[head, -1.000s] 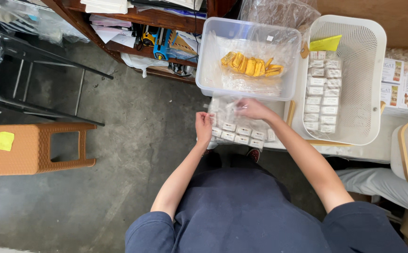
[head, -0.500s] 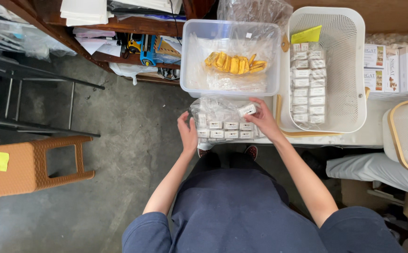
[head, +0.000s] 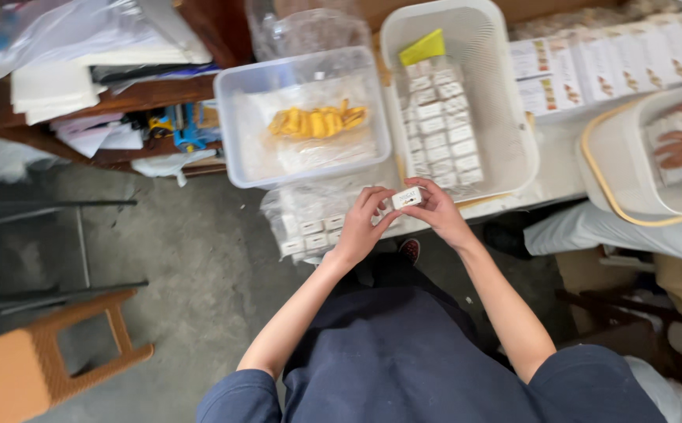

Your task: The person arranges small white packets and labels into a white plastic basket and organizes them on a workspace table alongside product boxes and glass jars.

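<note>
Both hands meet on one small white box [head: 408, 197], held in the air above the tabletop [head: 560, 168] edge. The right hand [head: 439, 210] pinches its right end, grip clenched on it; the left hand [head: 363, 223] touches its left end with the fingertips. The box's long axis runs left to right between the grips. Below the left grip lies a clear bag of like boxes [head: 310, 223]; beyond the right grip stands a white basket [head: 506, 117].

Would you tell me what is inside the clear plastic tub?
The clear plastic tub holds a bunch of yellow pieces on crinkled clear plastic film; what lies beneath the film is hidden.
</note>
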